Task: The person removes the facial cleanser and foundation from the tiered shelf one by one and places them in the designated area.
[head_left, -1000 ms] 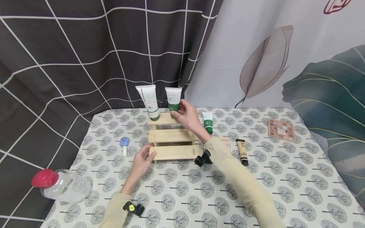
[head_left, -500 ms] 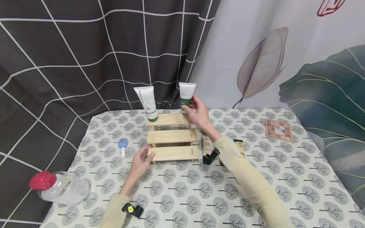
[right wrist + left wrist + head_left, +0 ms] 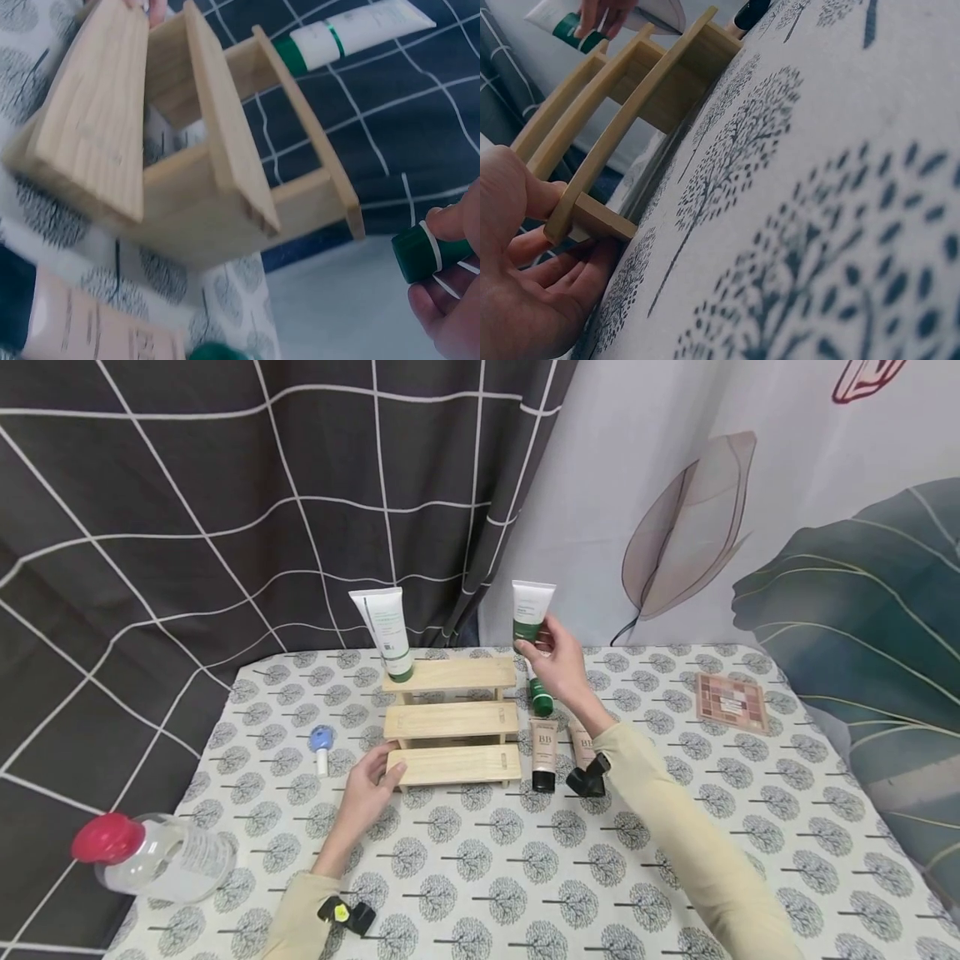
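A three-step wooden display rack point(image 3: 450, 720) stands on the table. My left hand point(image 3: 367, 789) grips the left end of its lowest step, thumb over the top and fingers underneath in the left wrist view. My right hand point(image 3: 562, 668) holds a white and green squeeze tube point(image 3: 532, 600) near its green cap, cap down, in the air right of the top step. On that step's left end a larger white tube point(image 3: 387, 631) stands on its cap. Below my right hand, a small green and white tube point(image 3: 540, 697) is partly hidden.
Right of the rack are a BB cream tube point(image 3: 544, 752) and a second one point(image 3: 582, 742), partly covered by the wrist camera. A makeup palette point(image 3: 731, 702) lies farther right. Leftward are a blue-topped small bottle point(image 3: 322, 743) and a red-capped clear bottle point(image 3: 168, 858).
My right hand has carried the squeeze tube from over the top step's right part to the right, past its end. The left hand keeps its grip on the rack.
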`<state>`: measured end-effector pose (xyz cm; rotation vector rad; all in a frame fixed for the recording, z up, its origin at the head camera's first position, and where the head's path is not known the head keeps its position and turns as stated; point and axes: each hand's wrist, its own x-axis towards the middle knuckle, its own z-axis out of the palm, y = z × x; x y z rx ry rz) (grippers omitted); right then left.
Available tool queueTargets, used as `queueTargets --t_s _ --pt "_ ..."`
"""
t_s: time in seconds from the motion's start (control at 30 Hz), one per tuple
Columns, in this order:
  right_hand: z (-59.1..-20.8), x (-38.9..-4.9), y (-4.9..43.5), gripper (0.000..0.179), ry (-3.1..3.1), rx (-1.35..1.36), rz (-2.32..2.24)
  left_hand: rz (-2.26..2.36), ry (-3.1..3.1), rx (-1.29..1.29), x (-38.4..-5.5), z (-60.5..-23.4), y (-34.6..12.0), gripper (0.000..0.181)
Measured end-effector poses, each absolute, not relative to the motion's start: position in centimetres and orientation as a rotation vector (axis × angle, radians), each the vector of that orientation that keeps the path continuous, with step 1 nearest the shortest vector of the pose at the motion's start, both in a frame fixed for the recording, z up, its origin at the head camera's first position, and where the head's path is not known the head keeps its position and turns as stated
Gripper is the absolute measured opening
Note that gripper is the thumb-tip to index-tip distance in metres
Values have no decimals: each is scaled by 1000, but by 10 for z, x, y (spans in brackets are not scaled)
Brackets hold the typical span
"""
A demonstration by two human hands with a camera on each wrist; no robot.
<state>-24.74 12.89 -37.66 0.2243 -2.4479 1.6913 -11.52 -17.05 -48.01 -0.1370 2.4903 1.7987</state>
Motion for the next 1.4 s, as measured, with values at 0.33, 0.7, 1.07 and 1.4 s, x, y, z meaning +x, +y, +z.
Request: queueTargets --t_s 0.33,0.7,1.07,1.4 --pt "-390 -243 163 48 -2509 147 1626 1777 2499 -169 -116 -483 -170 48" --pt "-410 -240 192 49 -2571 -45 1663 1791 2497 -131 -115 -480 -170 47" --pt "-426 -230 216 50 -2766 -116 1430 1765 2509 -128 -115 -481 -171 47" --pt "-441 -235 227 54 -2913 -205 1337 1789 2496 -129 -113 -478 -169 47"
